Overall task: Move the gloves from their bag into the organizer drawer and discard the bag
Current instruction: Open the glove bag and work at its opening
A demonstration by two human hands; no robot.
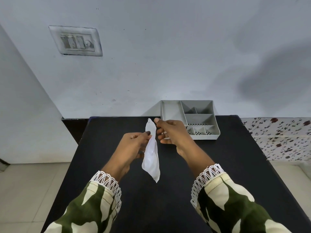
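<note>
We are at the opening step: the bag (151, 153) is up off the table (227, 165), held in the air between us and the organizer (170, 110), and nothing has gone into the organizer yet, as far as we can see. Our left hand (134, 145) pinches the bag partway up, thumb and fingers clamped on its left edge. Our right hand (170, 132) sits just beside the bag's top end, fingers spread apart and curled, thumb near the upper tip; whether it actually touches the plastic we cannot tell.

Next, we judge, the right hand has to take hold of that top end and part or tear it (the left keeping its pinch), so the gloves can be drawn out and carried to the organizer just beyond.

The bag looks white, thin and crumpled, hanging long and narrow, tapering to a point at both ends. The gloves themselves do not show apart from it. The organizer stands at the table's far edge against the wall, grey, with several compartments, all apparently bare.
</note>
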